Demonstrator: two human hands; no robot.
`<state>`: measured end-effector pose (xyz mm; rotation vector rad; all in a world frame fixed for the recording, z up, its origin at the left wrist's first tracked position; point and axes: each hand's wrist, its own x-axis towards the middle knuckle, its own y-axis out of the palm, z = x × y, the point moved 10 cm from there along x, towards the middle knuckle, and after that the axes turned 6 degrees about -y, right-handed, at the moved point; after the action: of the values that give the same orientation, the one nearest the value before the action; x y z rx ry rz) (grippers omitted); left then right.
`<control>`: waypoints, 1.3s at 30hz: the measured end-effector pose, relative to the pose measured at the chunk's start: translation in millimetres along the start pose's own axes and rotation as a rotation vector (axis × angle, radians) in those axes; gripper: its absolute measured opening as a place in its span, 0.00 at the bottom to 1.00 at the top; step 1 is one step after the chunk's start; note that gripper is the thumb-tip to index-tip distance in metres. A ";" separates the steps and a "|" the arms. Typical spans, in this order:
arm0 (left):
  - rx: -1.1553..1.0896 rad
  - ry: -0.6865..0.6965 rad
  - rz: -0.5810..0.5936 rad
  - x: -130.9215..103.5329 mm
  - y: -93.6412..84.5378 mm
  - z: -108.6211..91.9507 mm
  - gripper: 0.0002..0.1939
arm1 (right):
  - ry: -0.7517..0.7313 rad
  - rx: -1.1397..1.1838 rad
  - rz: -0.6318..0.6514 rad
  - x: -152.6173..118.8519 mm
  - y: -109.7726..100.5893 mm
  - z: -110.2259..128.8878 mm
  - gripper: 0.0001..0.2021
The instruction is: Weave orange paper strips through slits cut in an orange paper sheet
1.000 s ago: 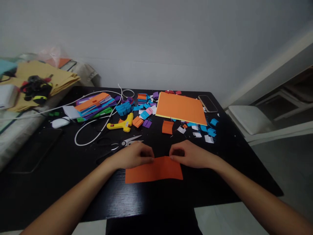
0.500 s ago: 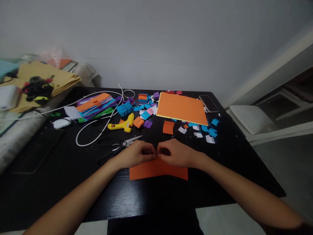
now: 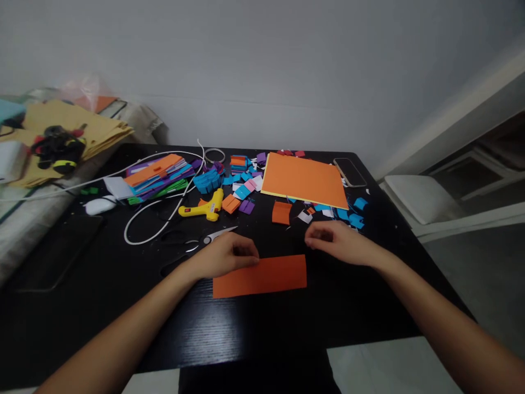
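An orange paper strip (image 3: 266, 278) lies across the black table in front of me. My left hand (image 3: 232, 254) pinches its upper edge between thumb and fingers. Off the strip's right end, my right hand (image 3: 336, 241) is raised with its fingers curled toward the thumb; whether anything small is between the fingertips is hidden. Scissors (image 3: 213, 236) lie partly under my left forearm. A small folded orange piece (image 3: 281, 213) rests beyond the strip, between the hands.
Farther back are a yellow glue gun (image 3: 205, 209), orange sheets (image 3: 305, 180), a phone (image 3: 349, 172), stacked coloured strips (image 3: 158, 178) and scattered paper bits. A white cable (image 3: 153, 241) loops at the left. A chair (image 3: 414, 197) stands right of the table.
My right hand has left the strip's upper edge and moved right. The strip now lies flatter, with its right part uncovered. My left hand has stayed at its edge.
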<state>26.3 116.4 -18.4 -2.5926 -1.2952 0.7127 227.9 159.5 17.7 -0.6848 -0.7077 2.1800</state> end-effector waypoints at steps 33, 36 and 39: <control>0.045 0.043 0.082 -4.2 -12.0 2.2 0.04 | -0.044 0.137 0.030 -17.5 -11.5 -0.8 0.16; 0.025 0.034 0.029 -4.0 -18.9 0.8 0.04 | -0.017 0.157 0.006 -25.9 -23.4 -12.4 0.16; 0.010 0.042 -0.053 -5.0 -22.8 -5.9 0.07 | -0.005 0.124 0.052 -25.1 -9.2 -4.8 0.15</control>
<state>10.3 126.9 -3.7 -2.5410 -1.3385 0.6513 250.2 146.8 26.6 -0.6399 -0.5570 2.2526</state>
